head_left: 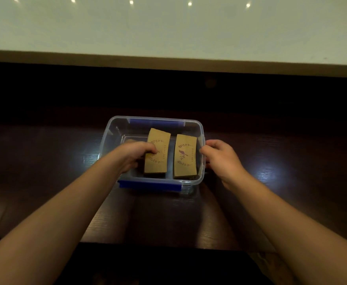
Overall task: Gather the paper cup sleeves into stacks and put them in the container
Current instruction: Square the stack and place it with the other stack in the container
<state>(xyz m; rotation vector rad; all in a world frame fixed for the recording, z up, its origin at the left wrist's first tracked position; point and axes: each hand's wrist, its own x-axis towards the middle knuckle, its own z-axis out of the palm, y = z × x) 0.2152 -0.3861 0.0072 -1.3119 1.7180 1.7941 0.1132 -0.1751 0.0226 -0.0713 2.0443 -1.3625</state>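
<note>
Two stacks of brown paper cup sleeves are seen lying side by side inside the clear plastic container, which is set on a dark wooden table. The left stack is pinched at its near left edge by the left hand, the fingers curled closed on it. The right stack lies flat and is touched by nothing. The container's right rim is gripped by the right hand, thumb over the edge; how far the fingers are wrapped behind the wall cannot be told.

No loose sleeves are visible on the table, so the task is judged to be close to done.

Several risks are judged from here. If the left hand is pulled out quickly, the top sleeves may be dragged with it and the stack fanned out. The left stack is tilted slightly toward the far wall, so it may be tipped against the wall or slid onto its neighbour. Should the container be shifted by the right hand, both stacks may be jolted, since a gap is left between them and the walls.
</note>
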